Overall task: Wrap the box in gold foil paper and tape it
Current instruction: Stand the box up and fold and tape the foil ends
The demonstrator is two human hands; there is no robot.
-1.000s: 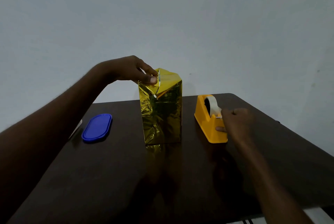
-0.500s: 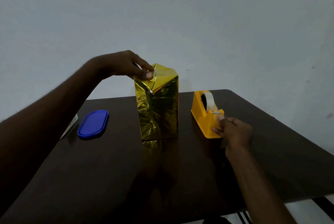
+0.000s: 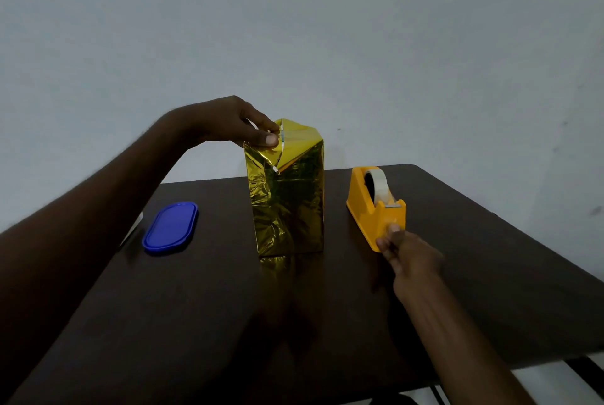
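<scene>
The box wrapped in gold foil (image 3: 287, 208) stands upright at the middle of the dark table (image 3: 228, 323). Its top foil flaps are folded into a point. My left hand (image 3: 238, 125) reaches in from the left and pinches the folded foil at the top left edge with thumb and fingers. The orange tape dispenser (image 3: 369, 205) with its roll of tape (image 3: 379, 184) sits to the right of the box. My right hand (image 3: 408, 257) is at the dispenser's near end, thumb and fingers pinched together just below the cutter, apparently on the tape's end; the clear strip is hard to see.
A blue oval lid (image 3: 170, 228) lies flat on the table left of the box. A white object (image 3: 132, 231) pokes out behind my left forearm. The table's right edge (image 3: 523, 231) runs diagonally, and a plain wall is behind.
My right hand has drawn back from the dispenser's cutter toward me with its fingers pinched. My left hand has kept its hold on the top foil fold.
</scene>
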